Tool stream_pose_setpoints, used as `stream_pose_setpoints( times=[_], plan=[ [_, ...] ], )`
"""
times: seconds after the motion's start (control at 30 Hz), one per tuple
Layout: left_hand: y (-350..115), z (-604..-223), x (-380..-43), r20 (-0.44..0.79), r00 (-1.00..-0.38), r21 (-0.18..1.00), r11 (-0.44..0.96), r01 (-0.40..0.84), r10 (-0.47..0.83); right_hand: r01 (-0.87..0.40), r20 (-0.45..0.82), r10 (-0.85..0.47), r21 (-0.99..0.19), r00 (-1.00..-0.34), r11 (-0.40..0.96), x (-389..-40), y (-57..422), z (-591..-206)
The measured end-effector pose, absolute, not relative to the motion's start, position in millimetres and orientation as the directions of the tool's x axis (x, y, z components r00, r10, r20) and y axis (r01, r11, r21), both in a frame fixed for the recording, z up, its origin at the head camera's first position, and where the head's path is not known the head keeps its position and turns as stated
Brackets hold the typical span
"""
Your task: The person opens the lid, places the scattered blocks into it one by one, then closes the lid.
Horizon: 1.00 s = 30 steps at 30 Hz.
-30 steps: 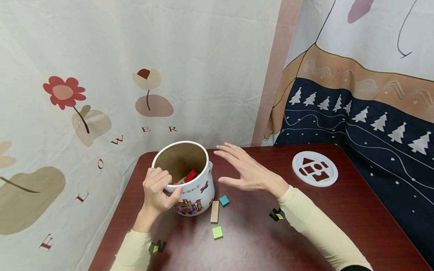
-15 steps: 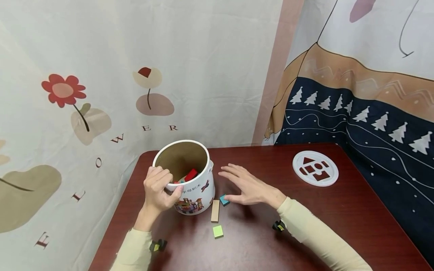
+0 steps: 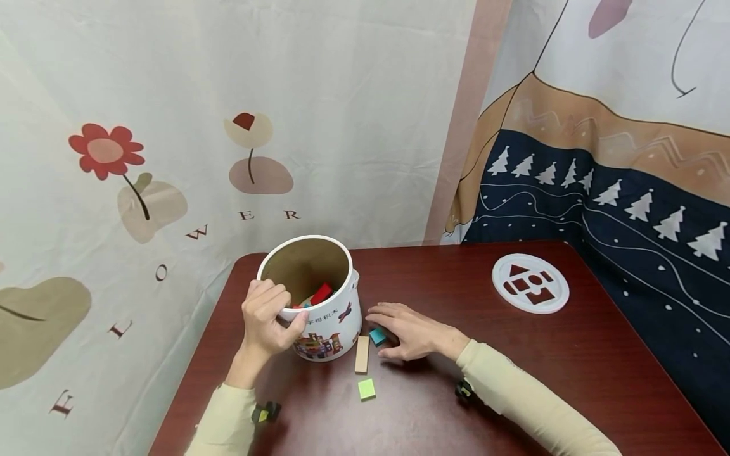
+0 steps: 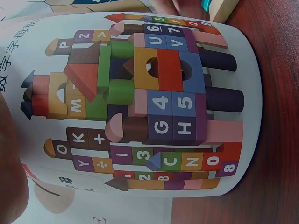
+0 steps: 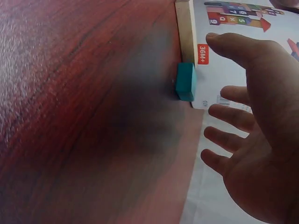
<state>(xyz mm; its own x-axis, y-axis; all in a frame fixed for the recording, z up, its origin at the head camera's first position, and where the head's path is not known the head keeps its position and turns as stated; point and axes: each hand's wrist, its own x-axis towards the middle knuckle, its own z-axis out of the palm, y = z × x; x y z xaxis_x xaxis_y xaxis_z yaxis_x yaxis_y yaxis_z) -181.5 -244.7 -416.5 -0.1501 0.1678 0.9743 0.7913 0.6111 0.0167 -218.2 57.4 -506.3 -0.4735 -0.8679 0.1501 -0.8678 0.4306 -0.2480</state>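
Note:
My left hand (image 3: 264, 323) grips the near rim of a white bucket (image 3: 348, 326), thumb outside and fingers over the edge. The bucket has printed toy-block pictures on its wall, and a red block (image 3: 322, 293) shows among other blocks inside. Just right of the bucket's base my right hand (image 3: 416, 332) hovers low over the table, thumb and fingers spread about a teal block (image 3: 377, 336). In the right wrist view the hand holds nothing, and the teal block (image 5: 186, 81) lies beyond the fingertips. A plain wooden plank block (image 3: 362, 355) lies between the teal block and the bucket.
A lime-green block (image 3: 367, 389) lies on the dark red table (image 3: 456, 411) nearer to me. At the back right is a round white lid (image 3: 531, 284) with shaped cut-outs. Printed cloth (image 3: 353, 126) hangs behind the table.
My right hand has come down from beside the bucket's rim to the teal block. My left hand and the bucket stay in place.

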Motion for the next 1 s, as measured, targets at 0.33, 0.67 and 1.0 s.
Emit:
stream_pose_setpoints(
  times=[0.33, 0.67, 1.0],
  plan=[
    [-246, -418, -183, 0.973, -0.153, 0.018, 0.611, 0.792, 0.17, -0.855, 0.125, -0.858, -0.241, -0.497, 0.46, -217, 51, -518],
    [-246, -419, -184, 0.974, -0.149, 0.014, 0.613, 0.79, 0.169, -0.881, 0.187, -0.867, -0.203, -0.463, 0.427, -222, 49, -528],
    [-246, -420, -184, 0.974, -0.149, 0.013, 0.616, 0.788, 0.17, -0.874, 0.182, -0.862, -0.226, -0.472, 0.431, -221, 49, -529]
  ],
)
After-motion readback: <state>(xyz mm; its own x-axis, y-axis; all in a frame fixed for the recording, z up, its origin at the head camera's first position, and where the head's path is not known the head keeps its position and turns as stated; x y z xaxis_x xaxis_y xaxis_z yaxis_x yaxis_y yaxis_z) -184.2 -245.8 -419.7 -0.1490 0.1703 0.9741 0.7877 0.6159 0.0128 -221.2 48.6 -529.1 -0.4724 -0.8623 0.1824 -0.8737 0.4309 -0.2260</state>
